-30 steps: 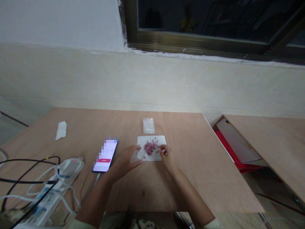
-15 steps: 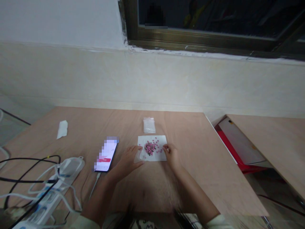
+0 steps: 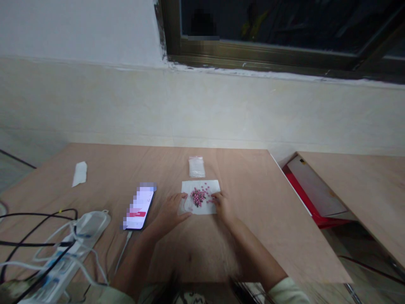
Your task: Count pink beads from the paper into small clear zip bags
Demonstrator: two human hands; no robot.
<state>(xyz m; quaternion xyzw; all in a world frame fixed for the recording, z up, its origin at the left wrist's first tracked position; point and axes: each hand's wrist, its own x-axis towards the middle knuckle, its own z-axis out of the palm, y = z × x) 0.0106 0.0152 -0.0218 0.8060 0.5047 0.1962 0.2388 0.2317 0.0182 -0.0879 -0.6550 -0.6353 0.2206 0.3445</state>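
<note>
Small pink pieces, bead-like but too small to name surely, lie in a heap (image 3: 198,197) with several scattered to its right. Under them is a white square sheet (image 3: 186,185) on the wooden table. My left hand (image 3: 172,214) rests at the sheet's left edge, thumb and fingers spread apart. A pale, translucent patch shows between them; I cannot make out what it is. At the right edge, my right hand (image 3: 223,206) has thumb and fingertips pinched together over the sheet beside the loose pieces. Anything inside that pinch is too small to see.
Beyond the sheet lies a clear plastic zip bag (image 3: 196,167). A lit phone (image 3: 139,207) on a white cable is to the left, near a white power strip (image 3: 77,242) with tangled cords. A white paper scrap (image 3: 79,173) lies far left. Another table (image 3: 367,181) stands right.
My right hand has shifted slightly left, inward over the sheet toward the pink pieces. My left hand stays at the left edge. The whole view has moved a little.
</note>
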